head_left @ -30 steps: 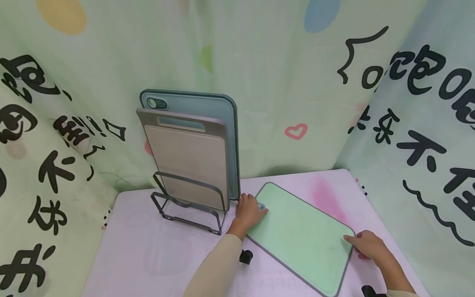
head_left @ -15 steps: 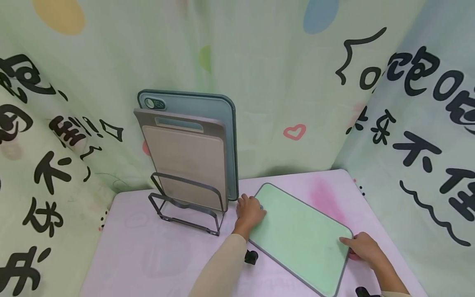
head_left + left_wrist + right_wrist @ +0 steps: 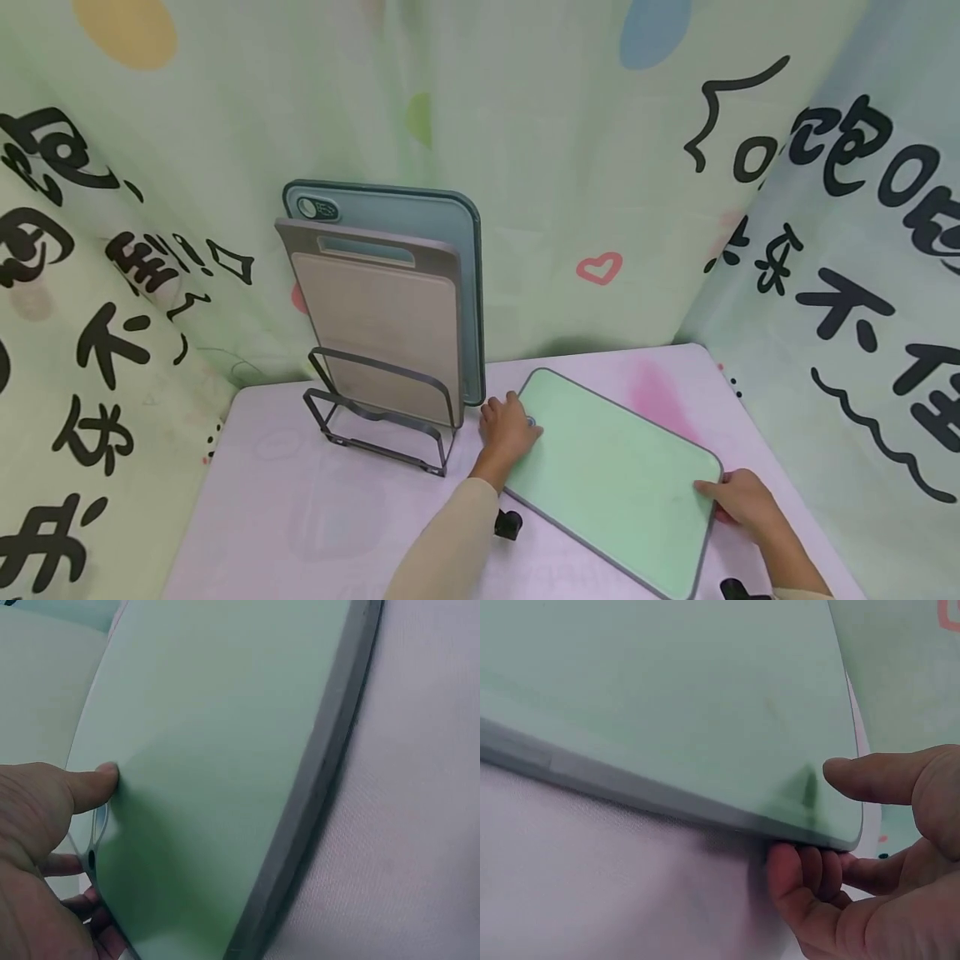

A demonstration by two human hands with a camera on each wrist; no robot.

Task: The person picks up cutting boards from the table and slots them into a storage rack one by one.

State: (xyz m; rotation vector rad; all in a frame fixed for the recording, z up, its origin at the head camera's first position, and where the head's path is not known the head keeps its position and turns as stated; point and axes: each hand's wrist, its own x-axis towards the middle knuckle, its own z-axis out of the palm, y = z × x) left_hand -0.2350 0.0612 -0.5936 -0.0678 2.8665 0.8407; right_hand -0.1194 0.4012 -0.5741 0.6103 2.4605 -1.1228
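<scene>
A light green cutting board (image 3: 607,475) with a grey rim lies at a slant on the right half of the table, its handle end toward the rack. My left hand (image 3: 510,429) grips that end, thumb (image 3: 96,787) on the green face and fingers curled under the rim, beside a small oval hole. At the opposite end, my right hand (image 3: 742,500) holds the corner. In the right wrist view, its fingers (image 3: 799,881) are tucked below the grey edge while the thumb (image 3: 870,776) reaches over the top face. Both palms stay off the board.
Left of the board stands a dark metal rack (image 3: 375,408) holding a beige cutting board (image 3: 382,333) and a taller blue-grey one (image 3: 471,275) upright. The pinkish table (image 3: 277,517) is bordered by a printed curtain (image 3: 540,167) behind and at both sides.
The left forearm has swung slightly to the right, with the hand still at the same end of the board. The board and right hand have barely moved.
</scene>
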